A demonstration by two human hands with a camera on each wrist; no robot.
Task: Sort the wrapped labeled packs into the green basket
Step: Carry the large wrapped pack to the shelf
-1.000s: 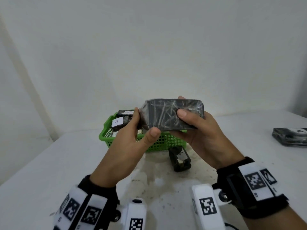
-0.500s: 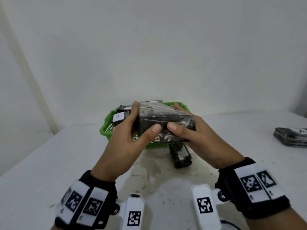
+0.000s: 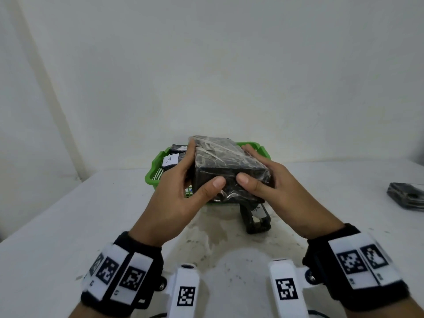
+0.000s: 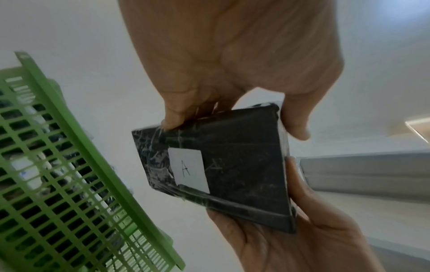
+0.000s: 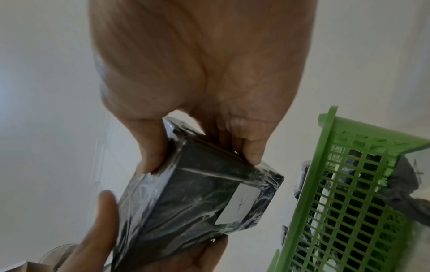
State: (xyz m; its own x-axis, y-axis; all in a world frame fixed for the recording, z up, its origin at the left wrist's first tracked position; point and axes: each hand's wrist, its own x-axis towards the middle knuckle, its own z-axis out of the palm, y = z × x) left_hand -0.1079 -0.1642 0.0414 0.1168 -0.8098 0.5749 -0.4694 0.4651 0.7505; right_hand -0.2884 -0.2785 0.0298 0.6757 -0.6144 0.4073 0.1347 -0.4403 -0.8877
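Gripping a black, clear-wrapped pack (image 3: 226, 164) with white "A" label (image 4: 188, 170) underneath, left hand (image 3: 176, 200) and right hand (image 3: 274, 187) curled round it, above green basket (image 3: 153, 177) near side.

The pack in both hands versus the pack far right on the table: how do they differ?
The held pack is gripped by the left hand and right hand in front of the green basket; the far-right pack lies untouched on the table. Both are dark and plastic-wrapped.
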